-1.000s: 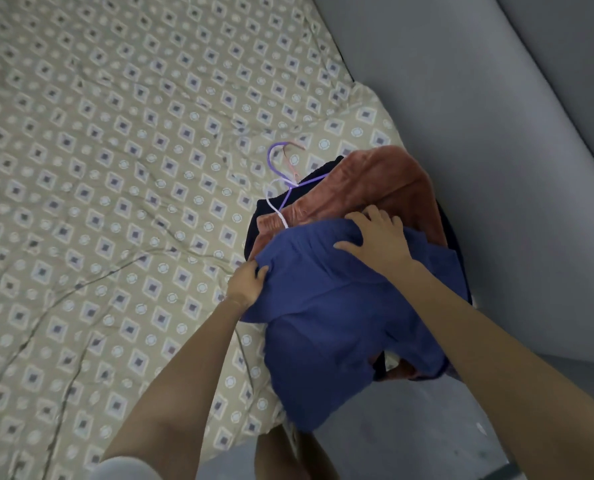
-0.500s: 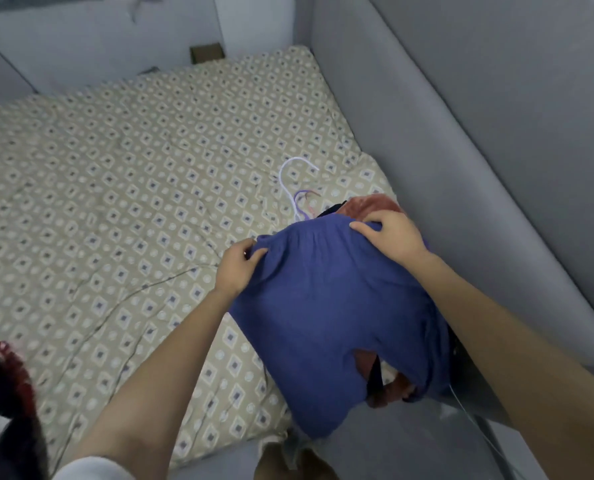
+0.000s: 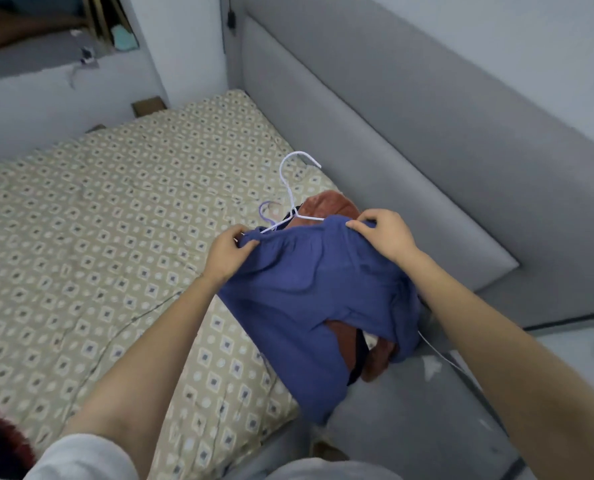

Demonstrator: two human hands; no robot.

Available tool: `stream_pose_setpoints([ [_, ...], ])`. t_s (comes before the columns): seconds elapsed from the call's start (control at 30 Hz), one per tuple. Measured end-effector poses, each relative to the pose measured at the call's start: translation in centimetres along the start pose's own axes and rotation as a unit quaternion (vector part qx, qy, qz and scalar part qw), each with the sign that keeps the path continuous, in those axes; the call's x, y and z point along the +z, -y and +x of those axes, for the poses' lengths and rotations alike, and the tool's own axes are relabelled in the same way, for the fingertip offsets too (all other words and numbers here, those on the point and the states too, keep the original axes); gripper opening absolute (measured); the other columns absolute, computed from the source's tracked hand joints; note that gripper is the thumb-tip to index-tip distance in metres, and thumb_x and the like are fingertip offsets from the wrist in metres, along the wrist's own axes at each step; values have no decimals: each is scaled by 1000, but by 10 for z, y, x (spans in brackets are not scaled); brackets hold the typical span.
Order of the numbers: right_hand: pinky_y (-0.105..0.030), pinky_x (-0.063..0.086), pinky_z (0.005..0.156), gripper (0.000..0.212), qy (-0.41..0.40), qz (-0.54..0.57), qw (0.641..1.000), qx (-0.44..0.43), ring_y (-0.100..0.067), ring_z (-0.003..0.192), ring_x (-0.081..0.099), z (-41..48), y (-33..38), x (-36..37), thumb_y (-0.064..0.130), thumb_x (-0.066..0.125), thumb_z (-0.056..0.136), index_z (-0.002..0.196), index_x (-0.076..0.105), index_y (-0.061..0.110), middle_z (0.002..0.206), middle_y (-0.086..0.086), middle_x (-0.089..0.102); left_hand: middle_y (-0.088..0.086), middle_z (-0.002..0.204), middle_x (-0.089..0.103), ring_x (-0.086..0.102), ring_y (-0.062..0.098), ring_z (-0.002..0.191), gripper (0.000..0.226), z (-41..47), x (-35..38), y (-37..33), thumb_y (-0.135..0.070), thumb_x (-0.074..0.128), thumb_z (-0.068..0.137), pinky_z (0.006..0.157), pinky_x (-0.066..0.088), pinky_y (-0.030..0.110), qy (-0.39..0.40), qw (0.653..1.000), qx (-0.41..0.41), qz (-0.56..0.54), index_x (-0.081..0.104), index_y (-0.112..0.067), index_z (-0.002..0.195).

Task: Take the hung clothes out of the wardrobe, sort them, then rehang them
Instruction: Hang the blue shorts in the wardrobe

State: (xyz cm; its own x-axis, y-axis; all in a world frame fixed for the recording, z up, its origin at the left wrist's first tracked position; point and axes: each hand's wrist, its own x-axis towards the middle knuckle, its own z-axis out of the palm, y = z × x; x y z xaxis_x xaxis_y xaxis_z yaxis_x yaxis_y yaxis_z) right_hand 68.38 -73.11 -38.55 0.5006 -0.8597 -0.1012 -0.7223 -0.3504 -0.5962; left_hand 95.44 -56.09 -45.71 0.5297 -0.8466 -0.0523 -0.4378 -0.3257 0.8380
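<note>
Looking down from the head camera, we held the blue garment [image 3: 309,292] by its top edge, left hand [image 3: 226,254] and right hand [image 3: 385,237] both pinching the cloth. It hung over the bed [image 3: 115,220] corner, white hanger [image 3: 293,211] above it, rust garment [image 3: 330,204] beneath.

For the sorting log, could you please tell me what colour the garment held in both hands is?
The garment is plain blue, clearest in the head view.

Bed with beige diamond-print sheet [image 3: 115,237], grey padded headboard [image 3: 410,126] along its right side, pale wall [image 3: 184,46] behind, grey floor [image 3: 410,434] below.
</note>
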Motion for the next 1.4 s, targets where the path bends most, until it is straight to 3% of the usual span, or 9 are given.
stream_pose_setpoints([
  [0.13,-29,43,70,24,-62,-1,997,46,-13,84,60,-50,-1,-5,46,67,88,79,69,24,86,9,70,-4,71,60,48,6,60,17,-17,-9,-15,-11,73,85,58,38,15,73,994,79,-1,63,-25,85],
  [0.33,-37,51,80,24,-133,22,984,113,-18,89,63,-131,3,-4,47,65,88,79,69,26,91,5,72,-6,88,70,63,8,80,7,-40,-15,-28,-22,71,89,76,47,25,128,980,148,-18,69,-19,95],
  [0.4,-38,51,81,22,-153,25,979,134,-18,89,63,-156,5,-4,47,65,88,78,68,28,90,7,72,-11,83,67,60,1,75,2,-46,-15,-34,-22,68,92,73,46,24,141,976,164,-16,67,-22,90],
  [0.5,-37,51,80,22,-173,44,970,164,-17,87,64,-188,3,-4,45,65,88,74,66,28,86,9,72,-4,76,64,54,6,69,12,-49,-8,-43,-22,64,95,68,43,28,159,970,186,-5,65,-17,84],
  [0.6,-36,51,79,24,-204,61,959,186,-15,86,63,-216,-2,-8,45,65,88,77,70,25,86,10,71,-14,72,63,51,2,65,15,-60,2,-62,-24,64,95,66,40,23,174,962,212,5,64,-26,80],
  [0.83,-36,51,78,23,-277,66,929,237,-15,85,63,-305,-35,-33,46,64,89,79,68,25,85,11,70,-11,78,65,56,4,74,15,-93,55,-118,-27,63,94,72,45,30,206,935,289,25,62,-30,79],
  [1.03,-28,37,69,23,-317,41,894,315,-18,81,58,-418,-68,-51,44,60,93,80,65,25,83,6,66,-9,82,67,61,13,79,15,-162,124,-168,-38,63,92,74,48,35,262,903,338,51,66,-25,84],
  [1.23,-29,40,70,27,-374,55,842,385,-19,85,59,-552,-89,-50,42,61,93,89,71,18,90,1,70,-10,79,64,59,16,79,16,-266,184,-209,-40,64,92,69,40,30,324,862,383,65,65,-27,82],
  [1.4,-27,34,65,26,-413,68,806,419,-16,77,56,-658,-97,-32,38,62,94,83,71,16,76,5,64,-12,79,63,59,17,81,16,-360,217,-226,-40,65,92,73,46,34,360,828,425,70,65,-27,82],
])
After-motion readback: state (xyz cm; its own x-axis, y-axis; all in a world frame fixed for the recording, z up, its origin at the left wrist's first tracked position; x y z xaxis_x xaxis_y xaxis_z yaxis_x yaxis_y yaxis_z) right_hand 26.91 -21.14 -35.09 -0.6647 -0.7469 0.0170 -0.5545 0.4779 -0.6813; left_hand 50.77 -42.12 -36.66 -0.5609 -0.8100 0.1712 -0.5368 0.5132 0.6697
